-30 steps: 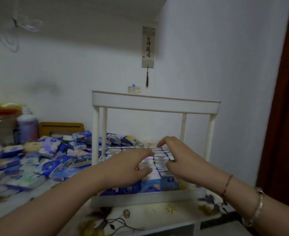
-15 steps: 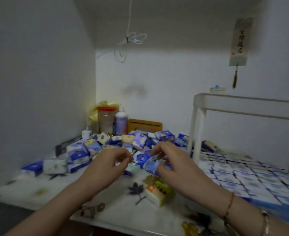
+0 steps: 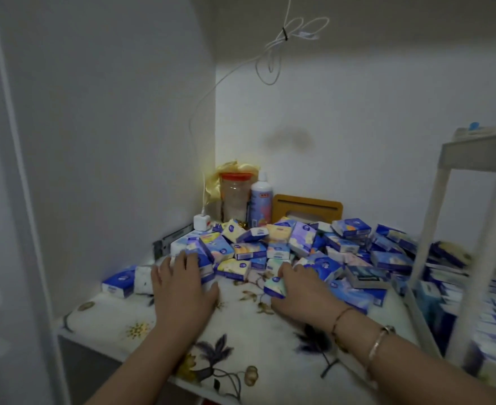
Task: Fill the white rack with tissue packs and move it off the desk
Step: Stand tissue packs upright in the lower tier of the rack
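Left hand (image 3: 182,283) fingers are lying flat against the tissue packs (image 3: 284,247); right hand (image 3: 302,290) fingers are curling round one pack (image 3: 275,286).

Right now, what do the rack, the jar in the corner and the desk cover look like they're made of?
White rack: probably plastic or painted metal, matte, with plain tubular legs.
Jar: clear plastic or glass, contents showing through, under a red lid.
Desk cover: looks like printed cloth or vinyl, with a floral pattern; which one is unclear.
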A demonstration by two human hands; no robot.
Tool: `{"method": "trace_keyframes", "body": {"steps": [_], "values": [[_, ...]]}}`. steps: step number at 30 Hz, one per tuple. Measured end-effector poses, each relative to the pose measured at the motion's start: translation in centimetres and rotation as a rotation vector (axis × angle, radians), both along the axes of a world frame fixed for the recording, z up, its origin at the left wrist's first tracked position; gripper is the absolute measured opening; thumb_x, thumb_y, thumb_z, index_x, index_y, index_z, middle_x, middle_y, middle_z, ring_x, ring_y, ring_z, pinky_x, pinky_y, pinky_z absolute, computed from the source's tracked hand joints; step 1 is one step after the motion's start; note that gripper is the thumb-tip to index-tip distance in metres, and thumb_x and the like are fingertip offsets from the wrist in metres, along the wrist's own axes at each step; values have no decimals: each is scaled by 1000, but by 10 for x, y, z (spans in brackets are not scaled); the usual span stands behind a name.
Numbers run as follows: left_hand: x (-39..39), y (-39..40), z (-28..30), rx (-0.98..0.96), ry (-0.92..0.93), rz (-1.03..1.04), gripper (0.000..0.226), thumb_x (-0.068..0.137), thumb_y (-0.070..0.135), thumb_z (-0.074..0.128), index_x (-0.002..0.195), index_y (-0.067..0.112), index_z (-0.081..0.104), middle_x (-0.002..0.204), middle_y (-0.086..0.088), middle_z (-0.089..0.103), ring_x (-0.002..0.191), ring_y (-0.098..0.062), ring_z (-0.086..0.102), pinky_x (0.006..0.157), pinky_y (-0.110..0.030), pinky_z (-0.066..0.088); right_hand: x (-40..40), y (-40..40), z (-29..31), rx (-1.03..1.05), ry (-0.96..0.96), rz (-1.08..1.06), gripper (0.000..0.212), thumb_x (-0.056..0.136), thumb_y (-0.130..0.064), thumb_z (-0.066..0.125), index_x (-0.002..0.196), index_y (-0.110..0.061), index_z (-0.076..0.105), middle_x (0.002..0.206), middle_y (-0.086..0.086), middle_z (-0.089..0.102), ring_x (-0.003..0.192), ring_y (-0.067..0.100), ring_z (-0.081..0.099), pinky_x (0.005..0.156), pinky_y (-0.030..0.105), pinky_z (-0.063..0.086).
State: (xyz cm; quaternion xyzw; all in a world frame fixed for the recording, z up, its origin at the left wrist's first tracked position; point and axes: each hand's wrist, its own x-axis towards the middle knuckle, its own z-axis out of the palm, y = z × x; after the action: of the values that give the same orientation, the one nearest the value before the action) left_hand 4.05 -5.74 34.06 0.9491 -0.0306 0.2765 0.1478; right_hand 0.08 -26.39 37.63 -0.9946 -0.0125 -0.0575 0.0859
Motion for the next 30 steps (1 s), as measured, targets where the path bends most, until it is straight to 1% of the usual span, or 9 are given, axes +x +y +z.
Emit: {"method": "trace_keyframes", "body": {"steps": [6, 9, 12, 17, 20, 22, 26, 28, 30], "values": [[-2, 1, 2, 93, -7, 54, 57, 88, 48, 47, 137, 23, 38, 134, -3, 47, 124, -28, 36, 109, -42, 22, 13, 5, -8, 35, 41, -18, 59, 89, -44, 55, 135, -14, 32, 128, 12, 47, 117, 32, 45, 92, 42, 47], [2, 0, 3, 157, 47, 49, 65, 89, 57, 44, 144, 28, 29, 141, -4, 36, 130, -32, 30, 116, -50, 10, 12, 6, -7, 64, 53, -15, 59, 89, -42, 57, 135, -14, 31, 129, 12, 47, 117, 31, 44, 93, 40, 46], [5, -3, 5, 204, 70, 54, 62, 88, 63, 43, 140, 30, 35, 143, -7, 33, 135, -34, 26, 115, -58, -3, 12, 5, -5, 134, 63, -22, 58, 87, -41, 59, 132, -15, 33, 130, 11, 46, 118, 29, 44, 92, 38, 46], [0, -7, 3, 198, 40, -72, 58, 89, 58, 44, 137, 28, 35, 146, -4, 38, 145, -29, 15, 110, -59, -15, 7, 10, 2, 392, 35, -16, 50, 90, -39, 58, 128, -16, 35, 110, 4, 51, 91, 17, 52, 62, 24, 42], [-6, -11, 2, 175, 35, -96, 53, 87, 54, 47, 131, 26, 35, 132, 2, 46, 133, -23, 35, 114, -61, -8, 6, 15, 6, 622, 37, -57, 46, 90, -42, 57, 125, -21, 37, 108, 2, 52, 85, 14, 55, 62, 22, 42], [-8, -11, 2, 121, 29, -100, 62, 80, 66, 50, 126, 27, 35, 124, 4, 45, 123, -22, 40, 115, -60, 3, 6, 15, 7, 768, 43, -92, 43, 90, -42, 58, 124, -21, 40, 114, 4, 56, 91, 16, 60, 68, 26, 45], [-20, -20, 4, -207, 36, -283, 80, 70, 87, 35, 131, 36, 36, 122, 5, 44, 112, -19, 43, 100, -42, 40, -4, 10, 9, 973, 33, -47, 44, 88, -30, 65, 125, -22, 43, 110, 1, 54, 95, 14, 60, 71, 23, 47], [-30, -31, 13, -589, 153, -419, 77, 71, 87, 33, 129, 37, 40, 124, 4, 49, 112, -19, 47, 94, -36, 44, -9, 4, 10, 1050, -44, 61, 48, 84, -18, 70, 125, -22, 45, 118, -1, 53, 110, 13, 55, 83, 22, 48], [-42, -50, 33, -983, 380, -536, 54, 86, 73, 33, 119, 31, 45, 120, 2, 56, 101, -17, 54, 79, -27, 47, -13, -1, 11, 1013, -120, 185, 52, 80, -9, 73, 124, -21, 48, 123, -7, 56, 118, 7, 52, 87, 16, 45]]}}
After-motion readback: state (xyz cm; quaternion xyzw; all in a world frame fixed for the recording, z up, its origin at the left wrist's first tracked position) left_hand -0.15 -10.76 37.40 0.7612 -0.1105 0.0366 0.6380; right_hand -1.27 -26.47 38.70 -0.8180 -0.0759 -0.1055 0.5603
